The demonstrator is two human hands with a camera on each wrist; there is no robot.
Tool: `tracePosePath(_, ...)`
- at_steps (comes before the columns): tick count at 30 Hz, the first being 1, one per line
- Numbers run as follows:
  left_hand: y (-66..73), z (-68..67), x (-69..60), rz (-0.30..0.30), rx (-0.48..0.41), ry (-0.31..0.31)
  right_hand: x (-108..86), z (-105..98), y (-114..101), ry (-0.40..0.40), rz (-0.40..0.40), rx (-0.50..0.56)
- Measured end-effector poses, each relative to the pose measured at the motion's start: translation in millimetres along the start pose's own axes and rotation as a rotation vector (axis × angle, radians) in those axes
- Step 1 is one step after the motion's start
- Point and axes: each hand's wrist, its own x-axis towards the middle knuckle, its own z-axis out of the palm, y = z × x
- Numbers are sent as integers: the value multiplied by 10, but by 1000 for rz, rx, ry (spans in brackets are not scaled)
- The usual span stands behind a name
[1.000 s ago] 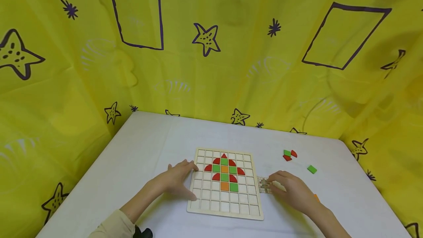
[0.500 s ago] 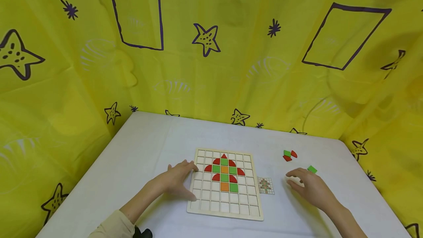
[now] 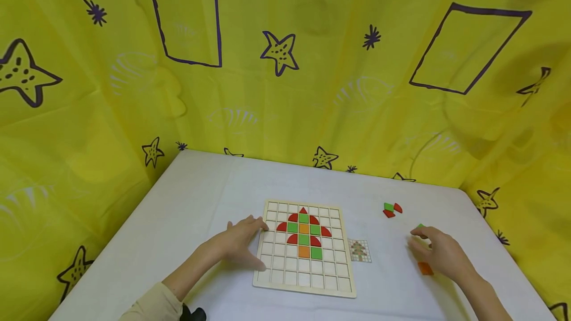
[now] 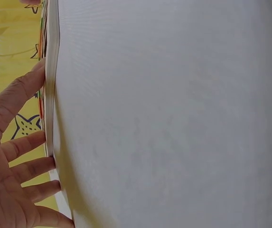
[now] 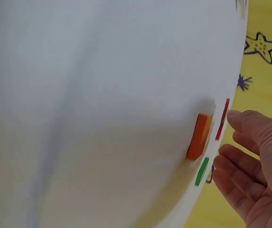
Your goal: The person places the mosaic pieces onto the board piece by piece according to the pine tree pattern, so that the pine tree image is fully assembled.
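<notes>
The wooden grid board [image 3: 285, 277] lies flat on the table, with red, green and orange pieces set in a tree shape. My left hand [image 3: 238, 241] rests on its left edge, thumb and fingers spread; the left wrist view shows the fingertips against the board's edge [image 4: 52, 71]. Over the table to the right hovers my right hand [image 3: 446, 256], thumb and loosely bent fingers apart, with nothing between them. Close by lie an orange tile [image 5: 200, 137] and a green tile [image 5: 202, 172], which the hand mostly hides in the head view.
A small picture card [image 3: 360, 250] with a tree drawn on a grid touches the board's right side. Farther back sit a green tile [image 3: 389, 207] and two red pieces [image 3: 389, 214]. A yellow patterned curtain [image 3: 285, 103] surrounds the table. Something black [image 3: 193, 314] shows near the left sleeve.
My right hand has left the picture card and moved right, past where the green tile shows, uncovering the orange tile. The left hand and the board have stayed put.
</notes>
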Motion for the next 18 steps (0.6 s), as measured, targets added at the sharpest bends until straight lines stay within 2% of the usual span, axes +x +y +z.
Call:
tracePosePath(9, 1, 2, 5, -10, -10, -4, 33, -35, 174, 45, 44, -26)
tracePosePath(18, 2, 2, 8, -9, -12, -4, 143, -71, 273, 9, 83, -53)
